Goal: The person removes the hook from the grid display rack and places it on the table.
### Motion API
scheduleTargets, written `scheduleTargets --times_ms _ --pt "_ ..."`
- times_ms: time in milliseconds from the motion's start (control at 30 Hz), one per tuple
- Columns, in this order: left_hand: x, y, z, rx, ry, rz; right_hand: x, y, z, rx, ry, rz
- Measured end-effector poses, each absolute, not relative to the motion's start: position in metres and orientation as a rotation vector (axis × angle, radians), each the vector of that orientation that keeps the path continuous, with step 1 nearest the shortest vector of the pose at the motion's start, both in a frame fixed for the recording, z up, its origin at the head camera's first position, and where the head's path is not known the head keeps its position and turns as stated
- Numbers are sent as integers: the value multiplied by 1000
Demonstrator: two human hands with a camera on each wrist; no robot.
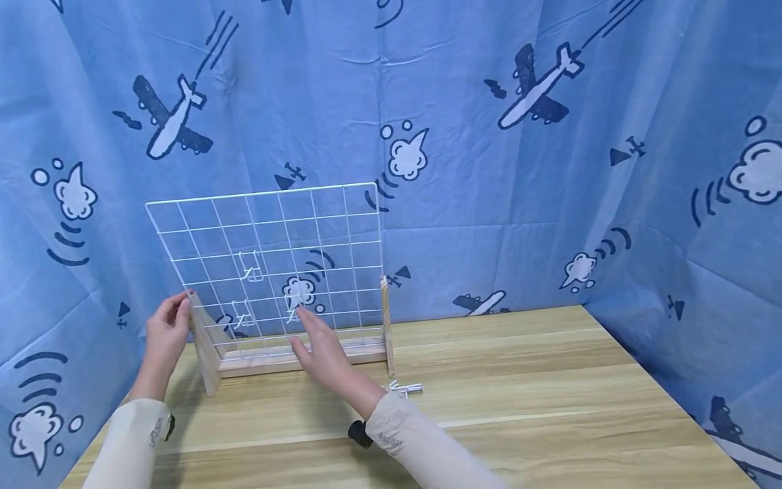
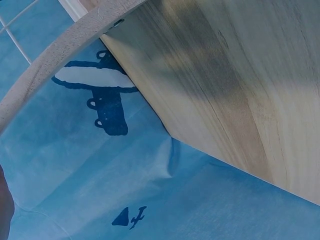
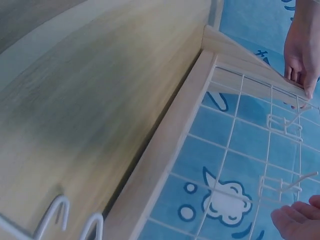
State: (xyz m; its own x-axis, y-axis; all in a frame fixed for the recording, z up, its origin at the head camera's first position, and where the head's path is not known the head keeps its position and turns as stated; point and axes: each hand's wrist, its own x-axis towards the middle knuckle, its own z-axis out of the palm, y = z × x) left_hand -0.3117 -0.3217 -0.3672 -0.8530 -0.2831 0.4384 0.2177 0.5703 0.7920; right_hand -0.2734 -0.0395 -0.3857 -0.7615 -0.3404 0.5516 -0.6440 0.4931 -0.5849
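- A loose hook point(image 1: 417, 388) lies on the table point(image 1: 519, 394) near the right upright point(image 1: 387, 326).
- Right hand point(image 1: 330, 356), fingers extended, grasps nothing just beside the lower-right hook point(image 3: 283, 188).
- Left hand point(image 1: 166, 333) pinches the left upright point(image 1: 204, 343).
- Wire grid point(image 1: 286, 249), near the table's back edge; hook-hanging seems underway, next calling for the loose one.
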Motion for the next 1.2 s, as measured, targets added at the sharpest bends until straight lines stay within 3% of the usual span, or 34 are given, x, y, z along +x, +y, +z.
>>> scheduleTargets --times_ms 1200 --pt "-313 -320 -370 55 -2239 -1261 -276 -74 -390 533 -2187 1206"
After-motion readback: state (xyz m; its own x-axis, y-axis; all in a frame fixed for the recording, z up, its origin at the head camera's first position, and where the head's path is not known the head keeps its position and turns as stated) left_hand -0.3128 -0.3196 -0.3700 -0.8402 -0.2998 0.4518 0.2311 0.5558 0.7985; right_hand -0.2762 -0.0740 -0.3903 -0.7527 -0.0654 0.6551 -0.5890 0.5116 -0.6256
